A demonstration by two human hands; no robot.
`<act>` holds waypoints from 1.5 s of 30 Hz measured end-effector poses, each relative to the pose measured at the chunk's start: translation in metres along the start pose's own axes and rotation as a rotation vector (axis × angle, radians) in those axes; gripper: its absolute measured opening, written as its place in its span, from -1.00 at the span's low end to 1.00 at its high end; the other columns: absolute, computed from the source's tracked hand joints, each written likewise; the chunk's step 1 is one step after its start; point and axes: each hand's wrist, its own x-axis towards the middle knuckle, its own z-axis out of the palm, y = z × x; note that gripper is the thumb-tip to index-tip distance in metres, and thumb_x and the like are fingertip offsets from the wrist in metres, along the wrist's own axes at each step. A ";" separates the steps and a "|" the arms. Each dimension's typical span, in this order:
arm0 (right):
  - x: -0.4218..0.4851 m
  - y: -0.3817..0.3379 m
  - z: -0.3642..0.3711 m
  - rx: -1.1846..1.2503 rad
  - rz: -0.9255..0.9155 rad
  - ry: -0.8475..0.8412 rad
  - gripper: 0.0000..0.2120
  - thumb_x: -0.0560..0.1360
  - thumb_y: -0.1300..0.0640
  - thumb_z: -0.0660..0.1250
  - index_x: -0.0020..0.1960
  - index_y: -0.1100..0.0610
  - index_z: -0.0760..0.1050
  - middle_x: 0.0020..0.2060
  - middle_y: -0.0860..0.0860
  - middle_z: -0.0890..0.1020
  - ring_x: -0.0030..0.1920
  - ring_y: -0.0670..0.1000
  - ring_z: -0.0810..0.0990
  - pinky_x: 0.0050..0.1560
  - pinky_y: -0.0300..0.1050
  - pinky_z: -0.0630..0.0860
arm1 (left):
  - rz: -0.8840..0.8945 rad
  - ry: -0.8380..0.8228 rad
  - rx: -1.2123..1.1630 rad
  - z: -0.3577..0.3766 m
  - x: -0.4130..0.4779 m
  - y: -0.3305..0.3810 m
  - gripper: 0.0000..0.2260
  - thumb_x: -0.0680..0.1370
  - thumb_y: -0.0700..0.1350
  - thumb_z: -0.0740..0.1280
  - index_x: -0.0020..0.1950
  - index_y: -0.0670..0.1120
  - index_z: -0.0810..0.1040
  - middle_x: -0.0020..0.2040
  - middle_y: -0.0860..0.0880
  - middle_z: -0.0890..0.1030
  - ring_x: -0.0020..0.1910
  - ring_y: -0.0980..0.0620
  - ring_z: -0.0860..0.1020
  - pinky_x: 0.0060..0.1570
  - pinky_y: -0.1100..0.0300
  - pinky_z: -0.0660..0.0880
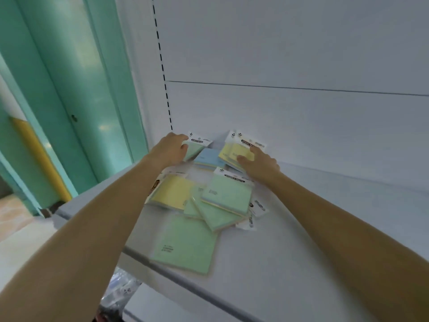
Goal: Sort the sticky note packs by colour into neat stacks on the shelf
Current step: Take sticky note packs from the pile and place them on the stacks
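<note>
both bare arms reach far across the white shelf [313, 228] toward its back panel [278, 112]. the left hand [170, 147] has its fingers curled over a green pack [194, 148] at the far left of the pile, gripping it by its left edge beside the white header card. the right hand [260, 165] lies on a pair of yellow packs [236, 152] leaning up at the far right, thumb pressed on the front face and fingers on their right side. between the two hands lies a blue pack [209, 158], flat. nearer, the rest are scattered and overlapping: a yellow pack at the left [171, 191], a green pack on top at the right [227, 194], more green ones tilted under it [216, 216], and a large green pack [185, 245] nearest, close to the shelf's front edge. to the far left stands a teal door [69, 77].
</note>
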 end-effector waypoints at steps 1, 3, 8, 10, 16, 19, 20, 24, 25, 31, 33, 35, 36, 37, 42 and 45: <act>0.001 -0.003 0.001 0.043 0.010 0.010 -0.44 0.48 -0.16 0.16 0.41 0.01 0.16 0.30 0.14 0.44 0.32 0.20 0.34 0.31 0.05 0.28 | -0.011 -0.030 0.006 0.002 0.006 -0.004 -0.62 0.61 -0.13 0.10 0.42 -0.14 0.30 0.39 -0.29 0.33 0.34 -0.25 0.35 0.32 -0.01 0.33; 0.003 -0.007 0.000 0.163 0.020 0.046 -0.42 0.45 -0.09 0.26 0.40 0.03 0.20 0.28 0.09 0.46 0.29 0.15 0.40 0.26 -0.02 0.34 | -0.047 -0.114 0.026 0.008 0.015 -0.011 -0.62 0.61 -0.11 0.08 0.41 -0.18 0.30 0.39 -0.30 0.34 0.34 -0.25 0.35 0.30 0.02 0.32; 0.003 -0.012 -0.004 0.477 0.051 0.122 -0.37 0.35 0.19 0.44 0.36 0.11 0.29 0.23 0.15 0.46 0.22 0.14 0.48 0.08 -0.15 0.40 | -0.080 -0.155 -0.090 0.006 0.035 -0.026 -0.55 0.52 0.03 0.27 0.35 -0.13 0.36 0.37 -0.18 0.40 0.33 -0.16 0.38 0.29 0.06 0.32; 0.004 -0.015 -0.005 0.588 0.094 0.146 -0.37 0.35 0.29 0.43 0.36 0.11 0.29 0.25 0.18 0.44 0.22 0.16 0.47 0.22 -0.03 0.44 | -0.064 -0.139 -0.121 0.002 0.042 -0.030 -0.49 0.45 0.04 0.37 0.34 -0.10 0.37 0.36 -0.18 0.39 0.33 -0.16 0.37 0.28 0.07 0.32; -0.011 -0.021 -0.005 0.612 0.143 0.277 -0.59 0.44 0.37 0.18 0.26 0.16 0.43 0.04 0.07 0.44 -0.01 0.03 0.43 -0.04 -0.18 0.37 | -0.042 -0.066 -0.383 -0.001 0.047 -0.022 -0.63 0.50 -0.30 0.20 0.30 -0.11 0.42 0.36 -0.19 0.38 0.36 -0.12 0.31 0.22 0.18 0.33; -0.025 -0.016 -0.009 0.624 0.124 0.346 -0.58 0.45 0.37 0.12 0.28 0.17 0.42 0.04 0.04 0.41 0.03 0.00 0.40 0.02 -0.21 0.34 | -0.061 0.057 -0.548 -0.004 0.044 -0.016 -0.61 0.49 -0.34 0.11 0.29 -0.14 0.43 0.36 -0.16 0.39 0.33 -0.11 0.37 0.22 0.18 0.35; -0.031 -0.012 -0.013 0.634 0.124 0.365 -0.57 0.45 0.37 0.12 0.28 0.17 0.42 0.04 0.04 0.42 0.03 0.00 0.40 0.02 -0.21 0.33 | -0.050 0.099 -0.580 -0.005 0.042 -0.010 -0.60 0.49 -0.34 0.10 0.29 -0.15 0.43 0.36 -0.15 0.40 0.33 -0.10 0.37 0.22 0.19 0.34; -0.057 0.013 -0.033 0.653 0.134 0.424 -0.56 0.46 0.37 0.11 0.29 0.13 0.42 0.07 0.03 0.42 0.01 -0.03 0.41 -0.21 -0.40 0.36 | 0.011 0.275 -0.709 -0.010 0.034 0.022 -0.60 0.47 -0.35 0.09 0.27 -0.16 0.44 0.32 -0.17 0.42 0.25 -0.11 0.43 0.10 0.23 0.37; -0.065 0.020 -0.039 0.650 0.137 0.438 -0.56 0.47 0.37 0.10 0.29 0.12 0.42 0.07 0.02 0.42 -0.04 -0.04 0.42 -0.33 -0.47 0.33 | 0.017 0.295 -0.755 -0.011 0.030 0.033 -0.60 0.47 -0.34 0.08 0.26 -0.14 0.44 0.32 -0.17 0.41 0.23 -0.11 0.44 0.11 0.20 0.39; -0.117 0.066 -0.083 0.686 0.187 0.533 -0.54 0.46 0.36 0.09 0.29 0.07 0.42 0.09 0.00 0.43 -0.18 -0.08 0.41 -0.35 -0.36 0.27 | 0.194 0.148 -0.910 -0.010 -0.002 0.118 -0.60 0.46 -0.36 0.11 0.26 -0.15 0.45 0.31 -0.12 0.47 0.16 0.01 0.45 0.10 0.26 0.38; -0.144 0.090 -0.103 0.669 0.215 0.571 -0.54 0.46 0.36 0.09 0.29 0.05 0.41 0.09 -0.01 0.43 -0.21 -0.10 0.40 -0.41 -0.41 0.30 | 0.245 0.063 -0.954 -0.003 -0.018 0.161 -0.59 0.45 -0.37 0.12 0.25 -0.13 0.46 0.29 -0.16 0.46 0.20 -0.05 0.46 0.10 0.19 0.42; -0.175 0.118 -0.125 0.651 0.240 0.616 -0.55 0.47 0.35 0.10 0.29 0.04 0.41 0.09 -0.02 0.43 -0.27 -0.14 0.39 -0.54 -0.50 0.29 | 0.287 -0.011 -0.994 0.009 -0.040 0.207 -0.59 0.44 -0.37 0.15 0.24 -0.12 0.48 0.25 -0.18 0.48 0.24 -0.08 0.45 0.09 0.19 0.42; -0.192 0.134 -0.138 0.639 0.250 0.641 -0.55 0.47 0.35 0.10 0.29 0.04 0.41 0.09 -0.02 0.43 -0.29 -0.14 0.39 -0.57 -0.52 0.27 | 0.303 -0.047 -1.019 0.017 -0.053 0.232 -0.60 0.43 -0.37 0.17 0.23 -0.12 0.48 0.20 -0.16 0.49 0.21 -0.07 0.46 0.04 0.21 0.42; -0.210 0.150 -0.150 0.631 0.260 0.661 -0.55 0.47 0.36 0.11 0.29 0.05 0.41 0.09 -0.02 0.44 -0.29 -0.14 0.39 -0.57 -0.52 0.27 | 0.318 -0.081 -1.040 0.024 -0.067 0.255 -0.60 0.43 -0.37 0.19 0.23 -0.13 0.49 0.10 -0.12 0.51 0.12 -0.06 0.47 -0.04 0.24 0.42; -0.294 0.230 -0.208 0.588 0.314 0.715 -0.54 0.46 0.37 0.12 0.29 0.05 0.42 0.09 -0.04 0.44 -0.29 -0.10 0.41 -0.49 -0.45 0.32 | 0.328 -0.214 -1.098 0.061 -0.137 0.361 -0.61 0.44 -0.34 0.23 0.23 -0.10 0.48 -0.23 0.11 0.33 -0.08 0.03 0.41 -0.26 0.29 0.37; -0.336 0.278 -0.234 0.564 0.348 0.753 -0.54 0.47 0.37 0.12 0.29 0.04 0.42 0.11 -0.05 0.43 -0.13 -0.01 0.43 -0.27 -0.25 0.36 | 0.351 -0.250 -1.099 0.082 -0.173 0.415 -0.62 0.43 -0.32 0.25 0.23 -0.09 0.49 -0.23 0.06 0.36 -0.16 0.04 0.42 -0.29 0.33 0.35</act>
